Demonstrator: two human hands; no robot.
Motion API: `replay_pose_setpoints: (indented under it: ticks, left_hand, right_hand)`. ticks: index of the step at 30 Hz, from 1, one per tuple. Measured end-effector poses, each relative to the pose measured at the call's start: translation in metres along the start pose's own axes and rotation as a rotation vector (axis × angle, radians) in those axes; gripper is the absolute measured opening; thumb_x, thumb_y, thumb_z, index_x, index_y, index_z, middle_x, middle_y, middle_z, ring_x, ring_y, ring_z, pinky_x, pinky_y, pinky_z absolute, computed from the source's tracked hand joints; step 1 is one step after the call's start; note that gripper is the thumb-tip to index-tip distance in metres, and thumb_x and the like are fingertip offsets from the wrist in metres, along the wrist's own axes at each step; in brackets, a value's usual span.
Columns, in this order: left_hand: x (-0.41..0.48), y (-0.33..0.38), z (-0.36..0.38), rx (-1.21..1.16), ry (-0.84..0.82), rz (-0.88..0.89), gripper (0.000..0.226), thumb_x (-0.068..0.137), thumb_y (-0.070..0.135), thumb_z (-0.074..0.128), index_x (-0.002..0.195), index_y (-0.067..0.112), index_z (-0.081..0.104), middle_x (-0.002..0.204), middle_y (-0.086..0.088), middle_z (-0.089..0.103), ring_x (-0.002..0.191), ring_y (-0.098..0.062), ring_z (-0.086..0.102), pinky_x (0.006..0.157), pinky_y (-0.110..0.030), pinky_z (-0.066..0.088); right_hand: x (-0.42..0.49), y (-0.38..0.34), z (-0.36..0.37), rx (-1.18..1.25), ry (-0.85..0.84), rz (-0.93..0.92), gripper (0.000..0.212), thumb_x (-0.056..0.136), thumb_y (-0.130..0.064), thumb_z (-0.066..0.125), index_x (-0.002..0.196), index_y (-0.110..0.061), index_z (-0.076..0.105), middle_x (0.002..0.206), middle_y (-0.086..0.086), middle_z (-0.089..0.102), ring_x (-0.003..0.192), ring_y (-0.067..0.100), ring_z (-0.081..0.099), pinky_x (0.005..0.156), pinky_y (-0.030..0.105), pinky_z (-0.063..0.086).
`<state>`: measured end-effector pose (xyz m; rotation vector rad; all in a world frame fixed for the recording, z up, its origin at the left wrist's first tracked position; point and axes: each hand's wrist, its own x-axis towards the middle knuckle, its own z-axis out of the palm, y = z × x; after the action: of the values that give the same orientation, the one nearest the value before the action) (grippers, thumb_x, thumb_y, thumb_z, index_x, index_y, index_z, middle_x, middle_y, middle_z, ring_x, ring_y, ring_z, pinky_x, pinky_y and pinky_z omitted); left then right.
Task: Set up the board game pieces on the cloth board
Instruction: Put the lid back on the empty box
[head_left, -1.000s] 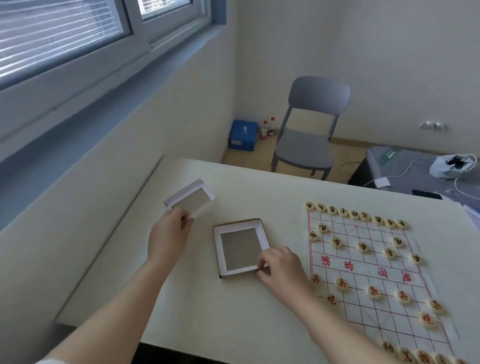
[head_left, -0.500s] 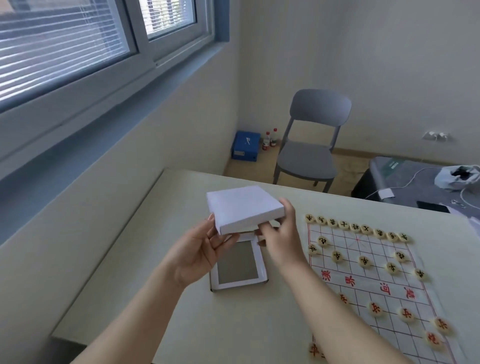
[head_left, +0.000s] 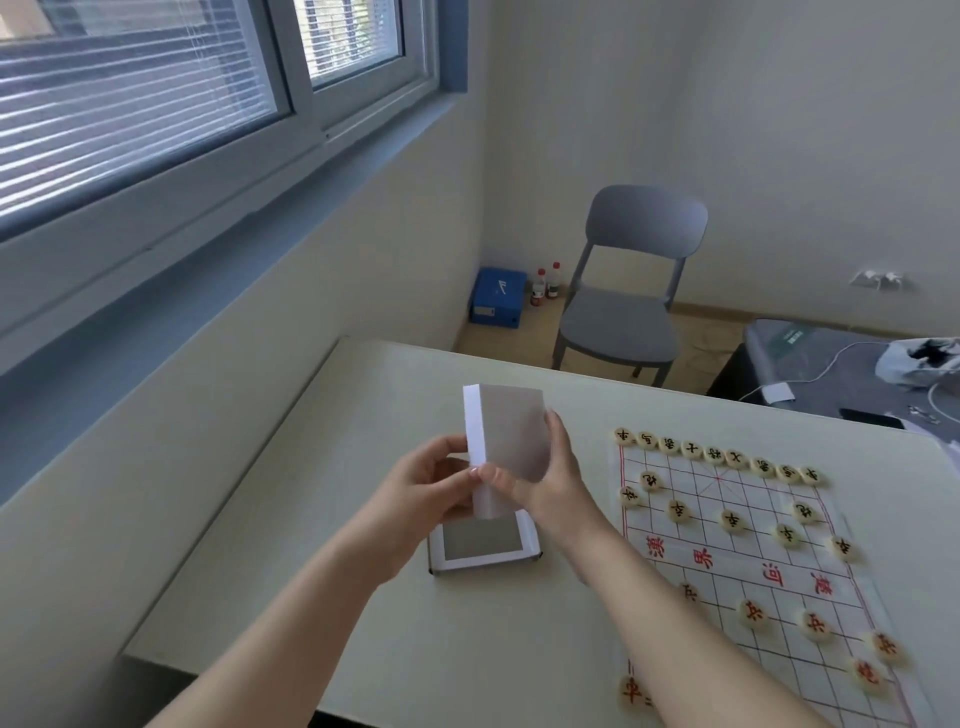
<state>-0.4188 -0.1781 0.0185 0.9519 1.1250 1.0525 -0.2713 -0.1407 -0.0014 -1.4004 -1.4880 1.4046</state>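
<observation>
Boxing up: your left hand (head_left: 422, 488) and right hand (head_left: 551, 488) grip the lid (head_left: 514, 431) upright over the tray (head_left: 485, 562); tip it flat, seat it.

left hand (head_left: 426, 491), right hand (head_left: 550, 480) | grip box lid (head_left: 506, 441) | above box base (head_left: 480, 543)

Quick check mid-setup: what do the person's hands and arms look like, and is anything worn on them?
Both are bare. The left hand and right hand wear no gloves, and no rings show on the fingers in view. The left forearm and right forearm are uncovered down to the bottom edge of the picture: no sleeve, watch or bracelet appears.
</observation>
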Motion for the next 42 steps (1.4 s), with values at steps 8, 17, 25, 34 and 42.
replay_pose_setpoints:
  ticks: [8, 17, 25, 34, 42]
  left_hand:
    - [0.001, -0.001, -0.011, 0.391, 0.094, -0.047, 0.036, 0.093, -0.003, 0.039, 0.105, 0.023, 0.06, 0.104, -0.002, 0.065, 0.099, -0.015, 0.058, 0.082, -0.015, 0.042]
    - [0.022, -0.042, -0.02, 0.182, 0.418, -0.466, 0.06, 0.089, 0.041, 0.053, 0.139, 0.015, 0.032, 0.132, -0.013, 0.049, 0.113, -0.03, 0.052, 0.08, -0.037, 0.05]
    - [0.02, -0.023, 0.003, -0.262, -0.006, -0.408, 0.046, 0.073, 0.051, 0.059, 0.113, 0.027, 0.059, 0.106, -0.001, 0.062, 0.097, -0.027, 0.056, 0.076, -0.041, 0.047]
    - [0.022, -0.013, 0.005, -0.232, -0.019, -0.246, 0.085, 0.062, 0.041, 0.06, 0.136, 0.051, 0.019, 0.132, 0.0, 0.045, 0.108, -0.031, 0.05, 0.069, -0.038, 0.047]
    - [0.019, -0.012, 0.007, -0.091, -0.185, -0.219, 0.096, 0.048, 0.048, 0.065, 0.135, 0.051, 0.024, 0.141, 0.002, 0.035, 0.125, -0.028, 0.039, 0.094, -0.05, 0.037]
  right_hand:
    - [-0.008, 0.011, -0.004, 0.062, -0.082, 0.065, 0.096, 0.055, -0.043, 0.07, 0.136, -0.04, 0.019, 0.133, -0.004, 0.035, 0.12, 0.019, 0.044, 0.097, 0.036, 0.045]
    - [-0.011, 0.03, 0.005, 0.331, -0.002, 0.241, 0.075, 0.081, -0.035, 0.064, 0.141, -0.032, 0.018, 0.112, -0.007, 0.048, 0.097, 0.008, 0.053, 0.079, 0.028, 0.046]
    - [-0.009, 0.024, 0.015, 0.409, -0.157, 0.258, 0.078, 0.055, -0.059, 0.064, 0.127, -0.044, 0.04, 0.121, 0.002, 0.059, 0.111, 0.028, 0.056, 0.093, 0.05, 0.049]
    - [-0.008, 0.01, 0.013, 0.379, -0.11, 0.224, 0.062, 0.067, -0.063, 0.05, 0.125, -0.045, 0.039, 0.116, -0.001, 0.062, 0.108, 0.026, 0.057, 0.093, 0.044, 0.045]
    - [-0.006, 0.008, 0.017, 0.383, -0.04, 0.215, 0.06, 0.071, -0.069, 0.047, 0.126, -0.046, 0.038, 0.121, -0.004, 0.058, 0.109, 0.02, 0.055, 0.092, 0.044, 0.043]
